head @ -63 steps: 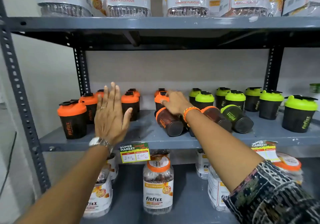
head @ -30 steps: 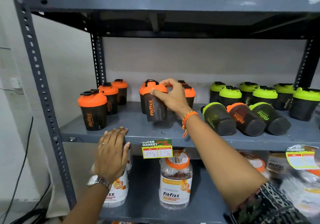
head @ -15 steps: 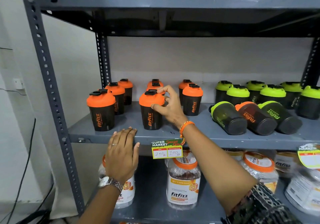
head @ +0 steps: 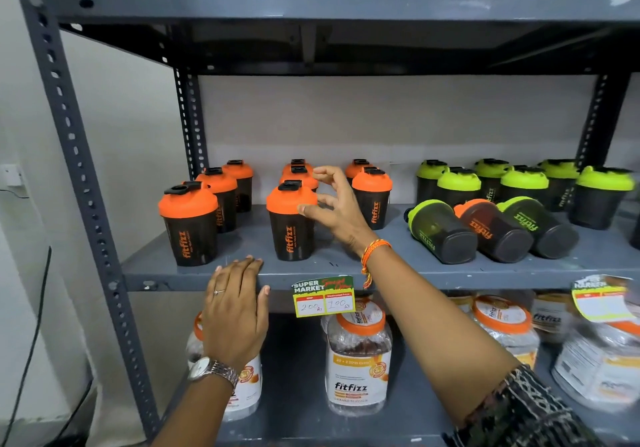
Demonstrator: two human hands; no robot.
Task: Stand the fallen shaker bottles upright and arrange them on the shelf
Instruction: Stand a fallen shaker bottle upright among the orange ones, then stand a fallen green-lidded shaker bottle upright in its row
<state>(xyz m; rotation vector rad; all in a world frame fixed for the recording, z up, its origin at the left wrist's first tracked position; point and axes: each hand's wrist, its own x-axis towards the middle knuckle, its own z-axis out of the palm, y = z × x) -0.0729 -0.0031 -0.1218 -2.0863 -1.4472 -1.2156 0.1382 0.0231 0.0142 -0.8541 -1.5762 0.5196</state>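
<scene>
On the grey middle shelf (head: 398, 271) an orange-lidded shaker bottle (head: 292, 223) stands upright at the front of the middle row. My right hand (head: 334, 209) hovers just to its right with fingers spread, the thumb tip close to the lid, holding nothing. My left hand (head: 235, 308) rests flat on the shelf's front edge. Three bottles lie on their sides to the right: a green-lidded one (head: 438, 232), an orange-lidded one (head: 493, 230) and another green-lidded one (head: 538, 226). Other orange-lidded bottles (head: 188, 228) stand upright in rows on the left.
Upright green-lidded shakers (head: 524, 187) fill the back right of the shelf. A price tag (head: 323, 296) hangs from the front edge. Fitfizz jars (head: 358, 360) stand on the shelf below, more jars on the shelf above. A perforated steel upright (head: 86, 204) is at the left.
My right hand stood the orange-lidded bottle upright on the shelf and has now let go of it, fingers spread. My left hand dropped to the shelf edge and stayed there.
</scene>
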